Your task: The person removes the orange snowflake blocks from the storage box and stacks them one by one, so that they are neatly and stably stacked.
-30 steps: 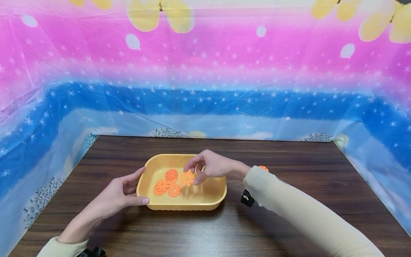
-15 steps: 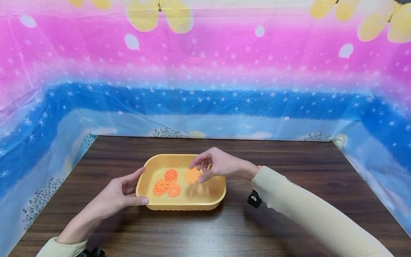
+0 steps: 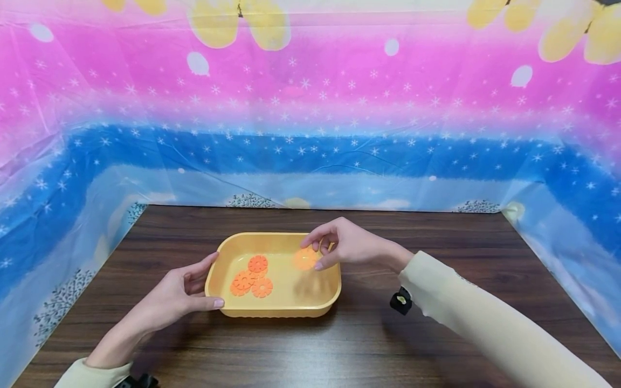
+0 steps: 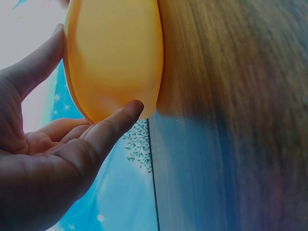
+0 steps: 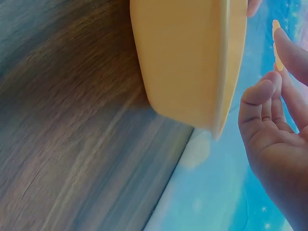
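My left hand [image 3: 177, 291] holds the left end of a yellow plastic basin [image 3: 276, 312], thumb at the near corner and fingertips at the left rim. Its thumb lies against the basin wall [image 4: 115, 72] in the left wrist view. Between thumb and fingertips, my right hand [image 3: 356, 243] pinches a light orange notched disc [image 3: 304, 260] above the right half of the basin. The right wrist view catches that notched disc [image 5: 275, 43] edge-on, apart from the basin. Several orange flower-shaped discs [image 3: 262, 288] lie overlapping on the basin floor, left of centre.
The basin stands on a dark wood-grain table [image 3: 194, 350]. A pink and blue printed cloth [image 3: 310, 145] hangs behind the table and along both sides. A black wrist camera [image 3: 400, 300] sits at the right sleeve.
My right hand has moved right and slightly away with the pinched disc. An orange piece seen behind the right wrist earlier is now hidden. The left hand and basin stay put.
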The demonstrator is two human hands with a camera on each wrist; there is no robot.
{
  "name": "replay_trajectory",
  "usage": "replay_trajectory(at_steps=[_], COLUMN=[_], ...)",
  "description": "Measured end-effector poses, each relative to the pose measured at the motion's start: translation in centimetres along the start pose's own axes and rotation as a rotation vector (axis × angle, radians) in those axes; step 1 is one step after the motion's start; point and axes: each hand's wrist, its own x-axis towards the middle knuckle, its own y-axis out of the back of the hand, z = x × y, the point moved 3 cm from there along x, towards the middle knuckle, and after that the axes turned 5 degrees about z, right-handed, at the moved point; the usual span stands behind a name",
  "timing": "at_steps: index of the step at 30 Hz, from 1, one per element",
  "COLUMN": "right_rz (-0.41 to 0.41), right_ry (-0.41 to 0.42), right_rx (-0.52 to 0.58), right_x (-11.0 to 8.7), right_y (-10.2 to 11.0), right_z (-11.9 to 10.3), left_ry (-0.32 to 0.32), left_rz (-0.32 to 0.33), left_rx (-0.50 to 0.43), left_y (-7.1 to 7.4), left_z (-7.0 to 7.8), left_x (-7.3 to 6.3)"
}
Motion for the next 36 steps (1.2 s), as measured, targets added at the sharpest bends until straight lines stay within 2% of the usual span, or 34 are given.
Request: replay_trajectory(at_steps=[5,17,28,36], right_rz=[0.026,0.098,0.190,0.255], right_ry=[0.002,-0.054,-0.158,-0.221], right_rx=[0.015,0.041,-0.061,-0.082], right_x=[-1.0,-4.2,-7.7,-10.1], right_y=[1.0,3.8,6.4,7.7], right_z=[0.4,2.4,5.6,8.0], left_ry=[-0.001,0.006,0.000,-0.001], left_rz=[0.007,0.004,-0.004,-0.015], left_rx=[0.020,0.023,0.005,-0.004], left_y=[0.0,0.0,0.0,0.0], left_z=[0.1,0.1,0.0,0.1], left_x=[0.0,0.0,-0.1,-0.1])
